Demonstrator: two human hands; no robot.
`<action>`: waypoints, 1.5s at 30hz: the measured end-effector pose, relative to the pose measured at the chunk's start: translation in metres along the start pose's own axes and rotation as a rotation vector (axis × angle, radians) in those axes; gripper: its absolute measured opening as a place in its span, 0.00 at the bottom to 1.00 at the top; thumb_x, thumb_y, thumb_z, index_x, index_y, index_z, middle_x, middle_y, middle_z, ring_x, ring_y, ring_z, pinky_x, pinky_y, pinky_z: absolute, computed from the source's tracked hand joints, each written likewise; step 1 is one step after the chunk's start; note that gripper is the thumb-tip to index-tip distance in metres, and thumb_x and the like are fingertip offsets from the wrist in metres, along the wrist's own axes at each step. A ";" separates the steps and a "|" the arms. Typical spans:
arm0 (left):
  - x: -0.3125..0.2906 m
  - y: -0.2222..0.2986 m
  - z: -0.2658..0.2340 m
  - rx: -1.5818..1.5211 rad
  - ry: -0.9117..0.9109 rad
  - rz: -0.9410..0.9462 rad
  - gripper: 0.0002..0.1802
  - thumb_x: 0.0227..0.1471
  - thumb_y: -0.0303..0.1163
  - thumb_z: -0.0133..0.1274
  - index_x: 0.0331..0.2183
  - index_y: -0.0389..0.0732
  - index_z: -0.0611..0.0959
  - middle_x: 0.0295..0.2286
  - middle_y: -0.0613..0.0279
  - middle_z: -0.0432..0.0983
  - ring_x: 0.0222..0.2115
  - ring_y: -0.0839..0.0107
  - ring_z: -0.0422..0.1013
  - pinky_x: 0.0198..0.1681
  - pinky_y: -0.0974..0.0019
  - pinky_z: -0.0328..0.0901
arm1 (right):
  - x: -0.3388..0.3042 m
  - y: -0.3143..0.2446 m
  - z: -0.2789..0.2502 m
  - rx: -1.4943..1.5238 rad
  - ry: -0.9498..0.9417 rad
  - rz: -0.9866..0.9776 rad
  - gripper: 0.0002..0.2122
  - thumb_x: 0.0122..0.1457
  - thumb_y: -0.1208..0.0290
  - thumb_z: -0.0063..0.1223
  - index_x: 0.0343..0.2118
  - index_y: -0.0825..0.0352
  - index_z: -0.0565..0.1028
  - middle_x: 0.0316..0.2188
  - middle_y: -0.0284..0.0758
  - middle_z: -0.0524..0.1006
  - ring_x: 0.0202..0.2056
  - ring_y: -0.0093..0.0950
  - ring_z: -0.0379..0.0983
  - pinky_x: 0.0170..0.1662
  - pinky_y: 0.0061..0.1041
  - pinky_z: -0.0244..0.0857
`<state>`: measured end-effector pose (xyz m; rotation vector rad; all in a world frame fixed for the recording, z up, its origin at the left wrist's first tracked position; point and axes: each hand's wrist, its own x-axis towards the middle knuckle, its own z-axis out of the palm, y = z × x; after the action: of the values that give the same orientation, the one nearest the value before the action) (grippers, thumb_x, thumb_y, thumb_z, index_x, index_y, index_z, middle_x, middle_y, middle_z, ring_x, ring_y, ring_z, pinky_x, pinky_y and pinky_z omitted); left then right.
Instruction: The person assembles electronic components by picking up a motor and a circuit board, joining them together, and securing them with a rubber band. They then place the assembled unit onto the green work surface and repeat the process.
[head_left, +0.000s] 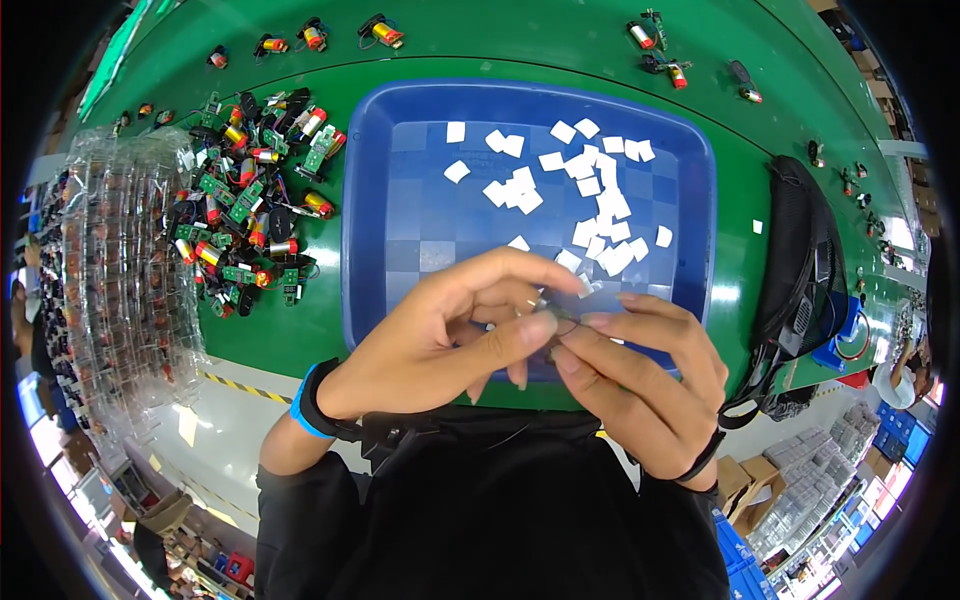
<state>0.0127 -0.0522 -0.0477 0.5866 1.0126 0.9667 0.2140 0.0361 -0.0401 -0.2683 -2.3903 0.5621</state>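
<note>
Both hands meet over the near edge of a blue plastic tray (372,190). My left hand (450,325) pinches a small part with a thin dark wire (566,322) between thumb and fingers. On its other side, the fingertips of my right hand (650,375) are closed on the same part. Fingers cover most of it, so its exact kind cannot be told. Close by my left forefinger is a small whitish piece (592,288). Many small white square pieces (588,187) lie scattered and overlapping in the tray.
Left of the tray, green circuit boards with wired cylindrical batteries (250,200) form a heap. Beyond it stand stacked clear plastic trays (130,270). More wired assemblies (382,32) lie along the far green table. A black mesh bag (795,260) rests at the right.
</note>
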 end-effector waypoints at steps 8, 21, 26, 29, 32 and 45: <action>0.005 -0.006 0.004 -0.012 -0.034 0.048 0.20 0.60 0.18 0.48 0.54 0.34 0.73 0.34 0.61 0.75 0.31 0.76 0.73 0.26 0.75 0.72 | -0.006 -0.003 0.005 -0.076 0.045 0.106 0.11 0.41 0.80 0.66 0.32 0.71 0.82 0.34 0.36 0.83 0.37 0.32 0.79 0.36 0.28 0.79; 0.000 -0.011 0.010 0.331 0.102 0.159 0.21 0.55 0.17 0.53 0.52 0.35 0.75 0.38 0.62 0.76 0.33 0.78 0.74 0.29 0.74 0.73 | -0.001 -0.002 0.009 0.001 0.120 0.229 0.13 0.40 0.87 0.69 0.31 0.71 0.79 0.30 0.40 0.84 0.34 0.35 0.79 0.37 0.26 0.73; -0.001 -0.001 0.006 0.536 0.105 0.186 0.21 0.55 0.19 0.57 0.51 0.35 0.75 0.40 0.61 0.78 0.33 0.78 0.75 0.28 0.75 0.72 | 0.000 0.004 0.010 0.016 0.125 0.182 0.12 0.39 0.86 0.70 0.29 0.71 0.79 0.31 0.40 0.83 0.33 0.35 0.79 0.37 0.26 0.73; 0.000 0.003 0.002 0.592 0.093 0.135 0.20 0.55 0.20 0.58 0.50 0.35 0.76 0.41 0.59 0.78 0.33 0.78 0.75 0.28 0.75 0.72 | 0.005 0.004 0.008 0.034 0.129 0.189 0.12 0.41 0.84 0.71 0.30 0.71 0.79 0.31 0.40 0.82 0.33 0.33 0.78 0.36 0.25 0.72; 0.001 0.000 0.004 0.291 0.189 0.142 0.18 0.55 0.22 0.59 0.47 0.34 0.75 0.41 0.53 0.78 0.33 0.75 0.76 0.27 0.74 0.72 | 0.006 0.000 0.008 0.053 0.169 0.273 0.13 0.43 0.82 0.71 0.32 0.71 0.79 0.31 0.39 0.81 0.31 0.31 0.78 0.35 0.24 0.72; -0.007 -0.031 0.006 0.141 0.299 0.471 0.20 0.54 0.18 0.60 0.48 0.34 0.75 0.45 0.49 0.80 0.36 0.74 0.79 0.29 0.76 0.73 | -0.013 -0.008 0.030 0.571 0.125 0.587 0.12 0.55 0.81 0.64 0.40 0.75 0.75 0.28 0.38 0.79 0.24 0.23 0.78 0.26 0.19 0.70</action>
<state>0.0291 -0.0727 -0.0661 0.8370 1.2430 1.4367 0.2036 0.0146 -0.0641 -0.7237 -1.9085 1.4108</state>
